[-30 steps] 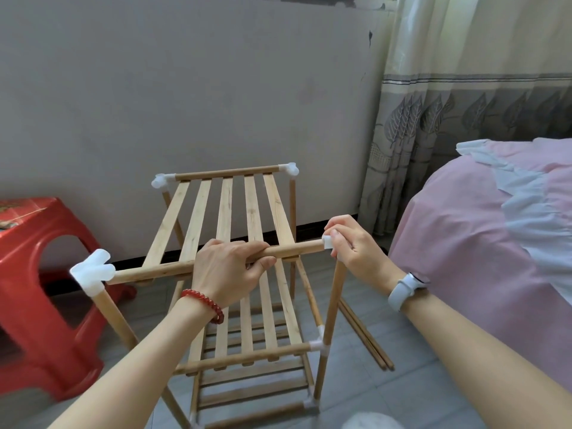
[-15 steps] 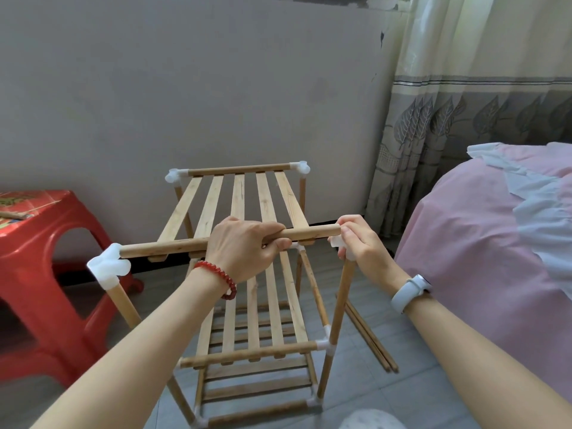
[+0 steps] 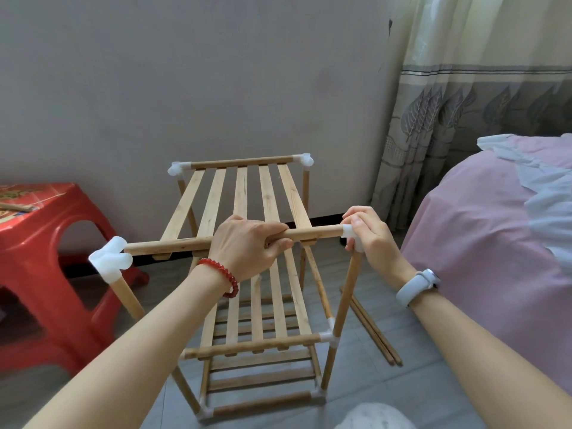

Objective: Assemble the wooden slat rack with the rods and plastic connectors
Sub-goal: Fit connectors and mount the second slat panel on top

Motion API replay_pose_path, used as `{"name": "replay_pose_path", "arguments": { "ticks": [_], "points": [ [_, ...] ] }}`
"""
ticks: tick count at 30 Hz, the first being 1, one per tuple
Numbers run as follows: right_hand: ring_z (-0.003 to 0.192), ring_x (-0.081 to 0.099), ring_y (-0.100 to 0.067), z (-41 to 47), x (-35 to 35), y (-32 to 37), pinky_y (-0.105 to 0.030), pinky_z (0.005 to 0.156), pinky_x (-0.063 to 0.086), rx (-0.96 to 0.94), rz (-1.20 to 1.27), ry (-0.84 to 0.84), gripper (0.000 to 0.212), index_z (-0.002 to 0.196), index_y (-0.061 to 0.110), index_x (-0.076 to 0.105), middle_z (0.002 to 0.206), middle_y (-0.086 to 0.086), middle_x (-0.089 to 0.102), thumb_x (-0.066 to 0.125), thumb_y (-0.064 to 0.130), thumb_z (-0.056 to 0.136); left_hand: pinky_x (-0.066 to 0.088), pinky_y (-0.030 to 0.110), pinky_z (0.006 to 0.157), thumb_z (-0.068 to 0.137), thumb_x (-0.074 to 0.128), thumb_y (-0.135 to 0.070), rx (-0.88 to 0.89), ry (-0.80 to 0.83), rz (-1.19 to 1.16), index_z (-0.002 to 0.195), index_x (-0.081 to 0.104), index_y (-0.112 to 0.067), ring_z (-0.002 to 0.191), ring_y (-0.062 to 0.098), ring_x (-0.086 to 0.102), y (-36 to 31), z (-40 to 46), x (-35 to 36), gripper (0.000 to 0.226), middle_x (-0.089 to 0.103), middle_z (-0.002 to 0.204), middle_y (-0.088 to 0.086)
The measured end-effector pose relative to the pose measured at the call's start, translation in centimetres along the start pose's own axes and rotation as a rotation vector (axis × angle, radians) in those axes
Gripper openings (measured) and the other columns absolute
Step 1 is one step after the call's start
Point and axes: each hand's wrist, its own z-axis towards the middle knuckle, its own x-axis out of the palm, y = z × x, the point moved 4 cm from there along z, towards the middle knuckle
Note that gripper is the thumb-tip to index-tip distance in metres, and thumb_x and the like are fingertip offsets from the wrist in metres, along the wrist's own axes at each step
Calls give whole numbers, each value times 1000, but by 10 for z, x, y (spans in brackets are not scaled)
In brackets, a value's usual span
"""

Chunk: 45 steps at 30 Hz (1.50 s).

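Wooden rack (image 3: 247,193) stands upright, white connectors (image 3: 110,261) cornering.

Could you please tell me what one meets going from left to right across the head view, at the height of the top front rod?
Red plastic stool → left white connector → left hand → right hand → pink bed.

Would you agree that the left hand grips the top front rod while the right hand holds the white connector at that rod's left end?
Not quite: in the head view the left hand grips the top front rod, but the right hand holds the white connector at its right end.
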Motion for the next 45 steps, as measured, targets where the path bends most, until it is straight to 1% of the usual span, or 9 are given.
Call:
{"name": "replay_pose_path", "arguments": {
  "ticks": [6, 11, 15, 22, 27, 31, 36, 41, 45],
  "points": [
    [93, 56, -21, 3, -5, 2, -23, 68, 53, 134, 139, 68, 20, 112, 13, 49, 112, -2, 47, 32, 11, 101, 41, 25, 85, 91, 52, -43, 17, 50, -9, 112, 66, -31, 60, 7, 48, -2, 4, 1, 28, 61, 69, -10],
    [104, 58, -27, 36, 6, -6, -44, 81, 51, 472, 460, 61, 31, 127, 18, 44, 129, -6, 47, 32, 31, 102, 40, 13, 65, 91, 51, -44, 36, 68, -41, 114, 67, -28, 56, 6, 53, 12, 9, 4, 32, 63, 66, -8],
    [110, 53, -23, 45, 23, 10, -48, 104, 38, 321, 121, 96, 36, 116, 18, 52, 117, -3, 55, 23, 36, 103, 32, 9, 59, 92, 49, -42, 47, 67, -26, 115, 67, -27, 52, 6, 48, 15, 7, 2, 33, 56, 61, -9],
    [103, 57, -20, 42, 31, 9, -42, 96, 44, 257, -84, 176, 34, 100, 22, 58, 106, 1, 60, 26, 33, 103, 47, 25, 59, 87, 50, -44, 97, -90, 10, 89, 73, -29, 42, 5, 49, 9, -1, 9, 28, 59, 50, -10],
    [104, 55, -28, 35, 18, 19, -38, 89, 41, 169, -729, 73, 32, 105, 14, 63, 110, -8, 64, 32, 22, 99, 38, 34, 94, 95, 41, -49, -5, 71, 74, 120, 58, -33, 84, 8, 56, -2, -8, 7, 34, 66, 89, -10],
    [87, 61, -29, 20, 61, 66, -47, 86, 44, -391, -847, -124, 23, 94, 8, 66, 92, -9, 66, 44, 13, 90, 33, 46, 105, 91, 45, -41, -44, -49, 90, 124, 58, -24, 107, 19, 54, 30, -31, -32, 39, 63, 106, -2],
    [93, 61, -22, 3, 153, 98, -39, 86, 47, -610, -668, 290, 22, 103, 8, 66, 98, -5, 68, 47, 13, 92, 37, 37, 94, 85, 47, -31, -328, -395, 66, 104, 69, -14, 101, 22, 56, 119, -85, -86, 33, 63, 104, 1],
    [111, 49, -18, 0, 242, 113, -39, 93, 39, -598, -758, 519, 33, 125, 18, 53, 117, 0, 59, 41, 26, 95, 49, 35, 92, 95, 49, -32, -627, -128, -556, 107, 61, -27, 98, 16, 63, 163, -120, -76, 18, 60, 112, -1],
    [109, 44, -20, 1, 269, 116, -34, 85, 36, -605, -910, 578, 30, 118, 20, 56, 112, 2, 55, 41, 34, 96, 55, 37, 69, 88, 49, -48, -667, -165, -706, 91, 61, -27, 59, 19, 64, 165, -118, -67, 24, 64, 70, 6]
  ]
}}
